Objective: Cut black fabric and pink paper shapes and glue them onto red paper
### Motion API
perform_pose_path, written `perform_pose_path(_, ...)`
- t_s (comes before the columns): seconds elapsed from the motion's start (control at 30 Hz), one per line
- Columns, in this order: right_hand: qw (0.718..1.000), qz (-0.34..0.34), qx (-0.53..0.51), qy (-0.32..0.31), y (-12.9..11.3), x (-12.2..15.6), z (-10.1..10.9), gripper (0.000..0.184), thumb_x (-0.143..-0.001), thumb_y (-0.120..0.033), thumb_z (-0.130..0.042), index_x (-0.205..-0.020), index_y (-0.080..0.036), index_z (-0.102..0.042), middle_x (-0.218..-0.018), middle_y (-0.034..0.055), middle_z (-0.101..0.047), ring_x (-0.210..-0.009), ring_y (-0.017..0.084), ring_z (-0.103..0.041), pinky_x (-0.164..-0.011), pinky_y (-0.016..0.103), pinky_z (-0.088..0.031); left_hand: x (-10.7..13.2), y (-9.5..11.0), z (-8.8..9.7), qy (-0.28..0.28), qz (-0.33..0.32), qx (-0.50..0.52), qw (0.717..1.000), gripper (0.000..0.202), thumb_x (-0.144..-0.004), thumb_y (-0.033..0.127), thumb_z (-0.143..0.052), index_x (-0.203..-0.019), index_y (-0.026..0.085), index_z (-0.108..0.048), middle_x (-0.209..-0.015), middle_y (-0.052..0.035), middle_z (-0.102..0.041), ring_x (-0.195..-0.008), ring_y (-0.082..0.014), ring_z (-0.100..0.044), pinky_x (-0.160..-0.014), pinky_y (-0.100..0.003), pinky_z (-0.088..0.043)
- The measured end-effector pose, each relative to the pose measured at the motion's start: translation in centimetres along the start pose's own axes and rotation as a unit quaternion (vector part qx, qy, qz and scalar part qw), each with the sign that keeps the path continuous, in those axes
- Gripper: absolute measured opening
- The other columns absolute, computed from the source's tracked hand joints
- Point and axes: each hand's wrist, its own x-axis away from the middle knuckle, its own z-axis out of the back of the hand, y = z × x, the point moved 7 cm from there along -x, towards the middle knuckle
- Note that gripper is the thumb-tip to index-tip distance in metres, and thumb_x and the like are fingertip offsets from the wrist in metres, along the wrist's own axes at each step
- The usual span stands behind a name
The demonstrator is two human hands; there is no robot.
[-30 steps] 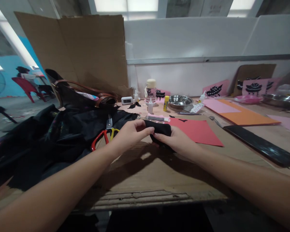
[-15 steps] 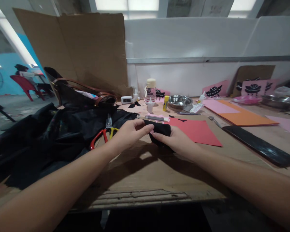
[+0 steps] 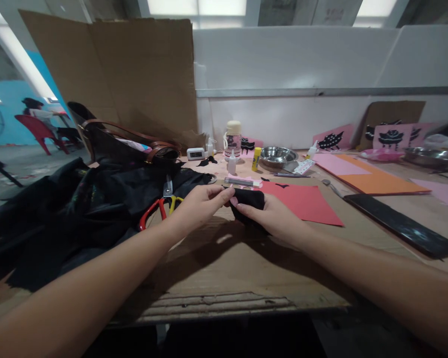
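Note:
A folded piece of black cloth (image 3: 250, 199) is held up over the cardboard between my two hands. My left hand (image 3: 207, 201) pinches its left edge between thumb and fingers. Around its right side my right hand (image 3: 269, 214) is closed, thumb lying across the front. The fingers behind the cloth are hidden. Just left of my left hand lie scissors (image 3: 153, 214) with red and yellow handles, their blades by the heap of black fabric (image 3: 97, 209). A red paper sheet (image 3: 309, 206) with small black cut pieces lies behind my right hand.
Behind stand a glue stick (image 3: 256, 159), a white squeeze bottle (image 3: 232, 164), a cream-lidded bottle (image 3: 233, 139) and a metal bowl (image 3: 278, 157). A long black object (image 3: 403, 223) and orange board (image 3: 381, 174) lie right. A handbag (image 3: 115, 139) and cardboard screen (image 3: 145, 74) stand left.
My left fingertips and thumb have shifted slightly on the cloth's left edge, and less cloth shows there. My right hand keeps its hold, almost unmoved.

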Motion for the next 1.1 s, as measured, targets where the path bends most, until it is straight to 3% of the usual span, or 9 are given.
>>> perform_pose_path(0.23, 1.000, -0.010, 0.018, 0.014, 0.03, 0.11, 0.24, 0.027, -0.089, -0.045, -0.068, -0.088, -0.018, -0.070, -0.076, 0.0021, -0.065, -0.065, 0.017, -0.054, -0.057, 0.028, -0.040, 0.04, -0.60, 0.03, -0.001, 0.018, -0.009, 1.000, 0.033, -0.085, 0.051, -0.070, -0.082, 0.018, -0.073, -0.079, -0.0010, -0.075, -0.076, -0.0191, -0.067, -0.071, -0.029, -0.050)
perform_pose_path(0.47, 1.000, -0.006, 0.010, -0.002, -0.15, 0.07, -0.17, 0.036, -0.090, -0.056, -0.064, -0.089, -0.020, -0.069, -0.074, 0.0006, -0.064, -0.063, 0.016, -0.054, -0.056, 0.027, -0.039, -0.11, -0.20, 0.08, -0.005, -0.004, 0.001, 1.000, 0.040, -0.094, 0.054, -0.056, -0.082, 0.022, -0.076, -0.090, -0.0013, -0.078, -0.091, -0.0193, -0.069, -0.088, -0.029, -0.050)
perform_pose_path(0.7, 0.999, -0.017, 0.024, 0.012, 0.14, 0.13, 0.25, 0.027, -0.090, -0.045, -0.066, -0.092, -0.018, -0.070, -0.081, 0.0038, -0.069, -0.068, 0.018, -0.057, -0.058, 0.028, -0.040, 0.02, -0.55, 0.06, 0.003, 0.011, -0.016, 1.000, 0.032, -0.086, 0.050, -0.069, -0.082, 0.019, -0.075, -0.080, -0.0015, -0.074, -0.075, -0.0190, -0.066, -0.071, -0.029, -0.049)
perform_pose_path(0.93, 1.000, -0.011, 0.018, 0.002, -0.19, 0.12, -0.06, 0.035, -0.091, -0.054, -0.065, -0.091, -0.019, -0.069, -0.079, 0.0022, -0.066, -0.066, 0.016, -0.055, -0.057, 0.027, -0.039, -0.01, 0.03, 0.05, -0.006, -0.002, -0.008, 1.000, 0.038, -0.092, 0.053, -0.059, -0.083, 0.020, -0.076, -0.087, -0.0017, -0.077, -0.086, -0.0192, -0.068, -0.085, -0.030, -0.050)
perform_pose_path(1.1, 1.000, -0.024, 0.015, 0.009, 0.14, 0.23, 0.13, 0.030, -0.090, -0.048, -0.066, -0.092, -0.018, -0.069, -0.082, 0.0028, -0.068, -0.069, 0.017, -0.057, -0.060, 0.027, -0.041, -0.15, -0.65, 0.15, 0.006, 0.013, -0.025, 1.000, 0.036, -0.084, 0.053, -0.069, -0.079, 0.017, -0.071, -0.072, 0.0006, -0.067, -0.068, -0.0158, -0.059, -0.063, -0.027, -0.042)
